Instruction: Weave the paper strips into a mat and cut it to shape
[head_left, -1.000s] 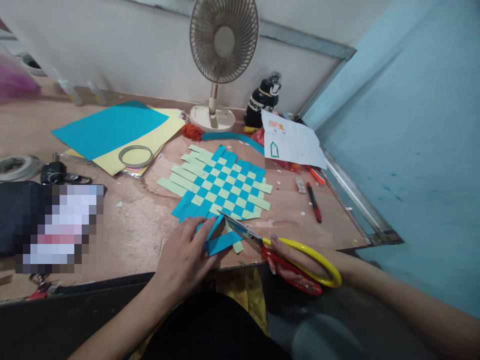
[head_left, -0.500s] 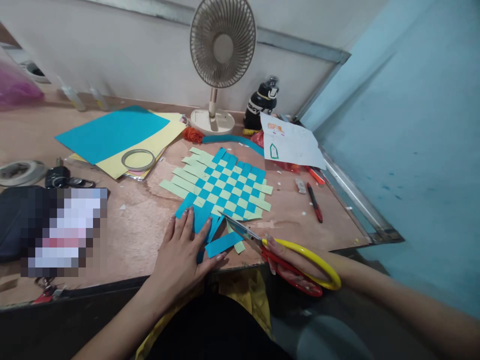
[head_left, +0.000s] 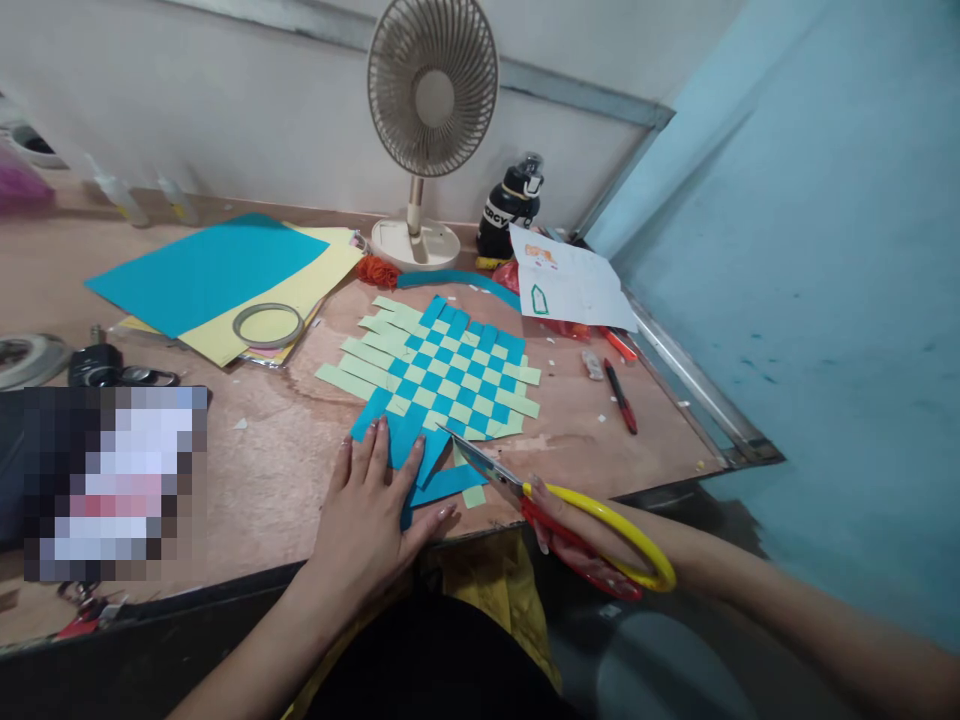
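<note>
A woven paper mat point(head_left: 457, 365) of blue and pale green strips lies on the table, its strip ends sticking out unevenly. My left hand point(head_left: 371, 500) rests flat with fingers spread on the blue strips at the mat's near left edge. In my right hand point(head_left: 559, 510) are scissors point(head_left: 592, 535) with yellow and red handles. Their blades point up and left, nearly together, with the tips at the mat's near edge. Beneath the blades, close to the table's front edge, lie a loose blue strip point(head_left: 450, 488) and a small pale green piece point(head_left: 474, 496).
Behind the mat stand a fan point(head_left: 433, 100) and a black bottle point(head_left: 506, 210). Blue and yellow sheets point(head_left: 210, 270) with a tape ring point(head_left: 268, 326) are at left, beyond a blurred-out phone point(head_left: 124, 480). A drawing point(head_left: 574, 280), an eraser point(head_left: 592, 365) and a pen point(head_left: 621, 397) lie right.
The blue strip end beside the scissor tips has shifted and now lies over the loose blue strip. The view has turned slightly right. My left hand stays on the mat.
</note>
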